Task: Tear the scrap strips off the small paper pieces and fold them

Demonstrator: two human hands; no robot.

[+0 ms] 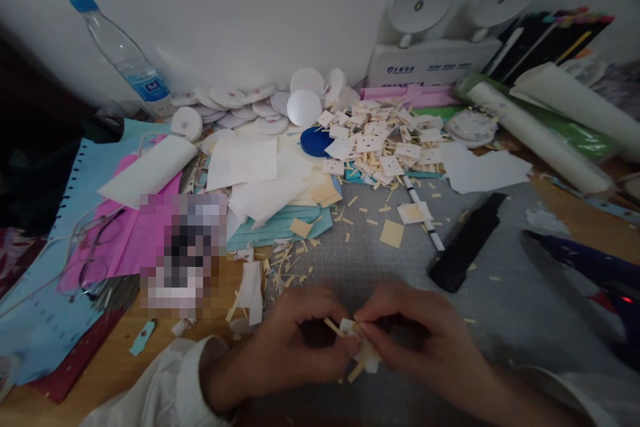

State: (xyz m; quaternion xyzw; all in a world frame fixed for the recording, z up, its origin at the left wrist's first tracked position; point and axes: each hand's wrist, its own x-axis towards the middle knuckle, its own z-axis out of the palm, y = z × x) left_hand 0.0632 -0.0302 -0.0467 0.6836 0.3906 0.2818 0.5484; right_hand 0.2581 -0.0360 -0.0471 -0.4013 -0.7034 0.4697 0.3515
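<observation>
Close to the table's front edge, my left hand [300, 340] and my right hand [425, 337] meet around a small white paper piece with cream strips [369, 357]. Thumb and fingers of both hands pinch it, and much of it is hidden behind them. A cutting mat [345, 267] lies beneath, strewn with short cream paper strips [285, 270]. Ahead of my hands is a yellow paper square [392, 233]. Farther back rises a pile of small paper squares with dark dots and strips [380, 137].
To the right lie a black oblong tool [467, 243] and a glue gun [595, 263] with a red light. A white pen [425, 220] is near the pile. At left are eyeglasses [95, 273] on pink paper and a water bottle [125, 57]. White discs [227, 97] line the wall.
</observation>
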